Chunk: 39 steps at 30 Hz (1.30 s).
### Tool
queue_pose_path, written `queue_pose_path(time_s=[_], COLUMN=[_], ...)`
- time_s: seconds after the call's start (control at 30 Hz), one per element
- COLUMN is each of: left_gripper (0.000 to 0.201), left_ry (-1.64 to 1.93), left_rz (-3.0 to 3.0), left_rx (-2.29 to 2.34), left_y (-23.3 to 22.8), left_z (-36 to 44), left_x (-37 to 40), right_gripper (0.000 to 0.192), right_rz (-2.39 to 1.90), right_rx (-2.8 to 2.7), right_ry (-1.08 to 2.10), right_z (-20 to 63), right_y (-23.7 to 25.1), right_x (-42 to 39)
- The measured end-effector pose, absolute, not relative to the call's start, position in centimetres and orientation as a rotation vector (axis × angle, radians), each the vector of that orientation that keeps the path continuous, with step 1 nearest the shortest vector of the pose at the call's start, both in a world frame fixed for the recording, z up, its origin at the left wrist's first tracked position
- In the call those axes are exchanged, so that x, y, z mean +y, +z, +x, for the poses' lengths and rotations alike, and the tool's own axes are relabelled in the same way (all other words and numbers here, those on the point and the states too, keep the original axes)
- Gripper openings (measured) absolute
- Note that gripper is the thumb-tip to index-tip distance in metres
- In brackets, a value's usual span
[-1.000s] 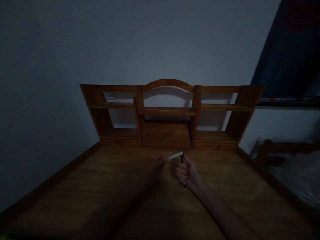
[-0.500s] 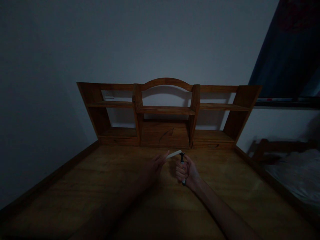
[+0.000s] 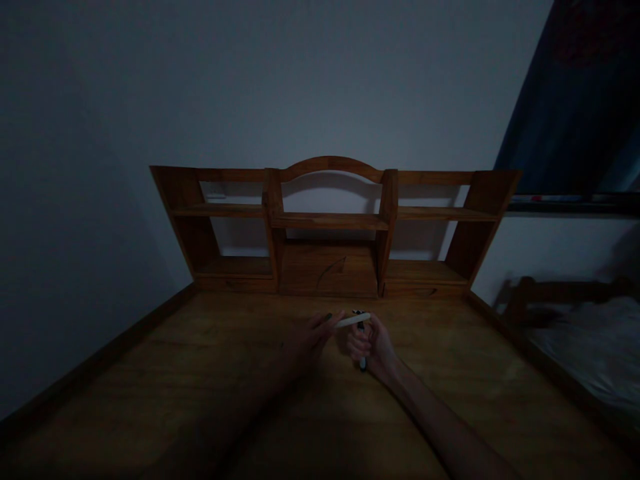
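My left hand is closed on one end of a pale, narrow flat strip, which points right and slightly upward. A small dark bit shows by its fingers, too dim to name. Wrapped round the grip of a small hammer is my right hand; the tool stands roughly upright, with a dark head and a light-and-black handle. The strip's free end crosses the hammer just below its head, close to my right thumb. Whether strip and hammer touch, I cannot tell. Both hands are over the wooden tabletop.
A wooden shelf unit with several compartments stands along the tabletop's back edge, against a pale wall. Raised wooden edges border the sides. At right are a dark curtain and a bed with pale bedding. The light is dim.
The strip has tilted flatter, and its free end has moved right and down, from beside the hammer's head to across it. The hammer has shifted slightly left and turned.
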<state>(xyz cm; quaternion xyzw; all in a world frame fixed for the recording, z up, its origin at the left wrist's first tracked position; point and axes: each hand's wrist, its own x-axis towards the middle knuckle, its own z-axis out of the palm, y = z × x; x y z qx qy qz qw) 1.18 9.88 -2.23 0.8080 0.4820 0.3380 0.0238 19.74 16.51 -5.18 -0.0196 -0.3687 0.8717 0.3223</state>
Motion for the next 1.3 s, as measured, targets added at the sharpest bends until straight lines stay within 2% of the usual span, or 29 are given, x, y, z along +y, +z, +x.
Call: queue_pose_path(time_s=[0.93, 1.1, 1.3], left_gripper=[0.039, 0.039, 0.04], left_ry=[1.21, 1.308, 1.263], left_rz=[2.211, 2.138, 2.071], left_rx=[1.55, 1.413, 1.259], left_y=[-3.6, -3.9, -4.1], left_z=[0.7, 0.6, 1.0], left_x=[12.0, 12.4, 12.3], right_gripper=[0.045, 0.043, 0.044], right_rz=[-0.114, -0.133, -0.119], right_rx=[-0.684, -0.704, -0.737], right_ry=[2.391, 2.378, 2.39], right_z=[19.9, 19.8, 19.8], right_y=[-5.3, -5.4, -5.6], right_x=[17.1, 17.2, 17.2])
